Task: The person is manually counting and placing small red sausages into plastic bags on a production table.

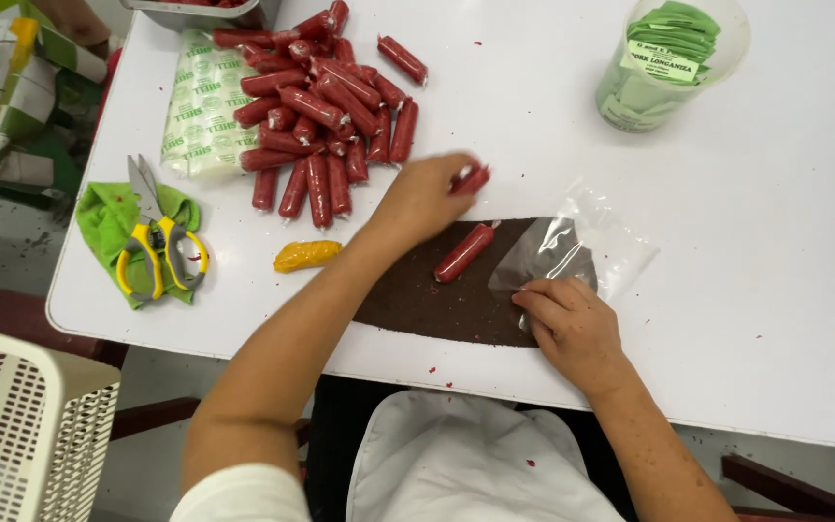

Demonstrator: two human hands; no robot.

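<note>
My left hand (424, 196) reaches over the white table (775, 290) and grips a red sausage (473, 180) at its fingertips. A second red sausage (464, 252) lies on a dark brown mat (417, 304) just below that hand. My right hand (572, 324) pinches the near edge of a clear plastic bag (587, 242) that lies on the mat's right end. A heap of several red sausages (326, 111) sits at the back left of the table, a short way from my left hand.
Yellow-handled scissors (157, 242) rest on a green cloth (108, 222) at the left edge. A yellow sausage-shaped piece (306, 255) lies beside the mat. A stack of printed plastic bags (203, 106) and a clear tub of green labels (669, 58) stand farther back. A white slatted crate (26, 435) is below left.
</note>
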